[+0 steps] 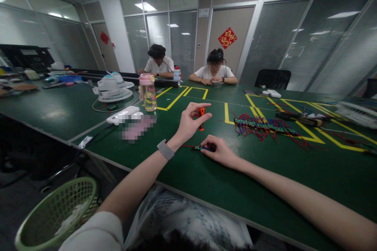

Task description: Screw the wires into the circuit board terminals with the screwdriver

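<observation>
My left hand (188, 124), with a grey watch band at the wrist, is closed around a screwdriver (201, 114) with an orange and black handle. The index finger and thumb point out past the handle. The screwdriver stands upright, and its thin shaft reaches down to a small green circuit board (196, 148) on the table. Low beside it, my right hand (219, 151) pinches the board's right end and holds it against the tabletop. A red wire runs left from the board, and dark wires show under my right fingers.
Right of my hands lies a row of wired circuit boards (265, 125). A pink-lidded bottle (149, 92), white fans (113, 88) and a white power strip (123, 115) stand left. Two people sit opposite. A green basket (59, 208) is on the floor below the table edge.
</observation>
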`<state>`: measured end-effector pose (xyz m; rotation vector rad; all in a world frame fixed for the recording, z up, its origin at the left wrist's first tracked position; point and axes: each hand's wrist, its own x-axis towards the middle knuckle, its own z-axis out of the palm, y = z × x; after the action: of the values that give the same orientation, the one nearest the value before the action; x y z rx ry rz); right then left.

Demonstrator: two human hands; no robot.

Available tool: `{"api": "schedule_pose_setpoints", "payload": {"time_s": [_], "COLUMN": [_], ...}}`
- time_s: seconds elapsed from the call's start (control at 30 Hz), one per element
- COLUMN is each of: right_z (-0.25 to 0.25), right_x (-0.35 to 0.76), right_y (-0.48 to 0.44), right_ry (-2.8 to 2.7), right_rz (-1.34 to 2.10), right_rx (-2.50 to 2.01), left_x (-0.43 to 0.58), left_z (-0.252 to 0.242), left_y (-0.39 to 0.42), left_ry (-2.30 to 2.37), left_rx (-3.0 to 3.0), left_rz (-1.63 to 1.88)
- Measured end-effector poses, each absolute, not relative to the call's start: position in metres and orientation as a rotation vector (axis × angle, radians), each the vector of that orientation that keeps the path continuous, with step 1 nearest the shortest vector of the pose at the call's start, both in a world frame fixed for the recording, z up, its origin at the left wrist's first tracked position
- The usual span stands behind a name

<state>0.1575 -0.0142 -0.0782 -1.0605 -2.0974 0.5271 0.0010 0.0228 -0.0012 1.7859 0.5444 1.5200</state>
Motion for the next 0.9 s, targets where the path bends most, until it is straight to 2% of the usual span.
{"api": "schedule_pose_setpoints", "payload": {"time_s": [0.23,0.5,0.7,0.9], "right_z": [-0.0764,-0.0768,-0.0751,-0.0758], "right_x": [0.1568,0.1569,0.1567,0.1571], "right_y": [-0.0152,-0.015,-0.0157,-0.0156], "right_ry": [-2.094,-2.1,-2.1,-2.098], "right_rz": [0.537,0.532,0.533,0.538], "right_rx": [-1.075,-1.071,-1.078,-1.073], "left_x": [0.0042,-0.0002,0.003,0.0004], "left_z": [-0.0041,-0.001,-0.0035,0.0004], "left_y": [0.0265,0.0245,0.0281,0.0223], "left_ry": [0.339,0.586,0.358,0.592], "left_rx": [1.581,1.839,1.582,1.789], "left_rz": [1.382,1.513,1.366,1.555]}}
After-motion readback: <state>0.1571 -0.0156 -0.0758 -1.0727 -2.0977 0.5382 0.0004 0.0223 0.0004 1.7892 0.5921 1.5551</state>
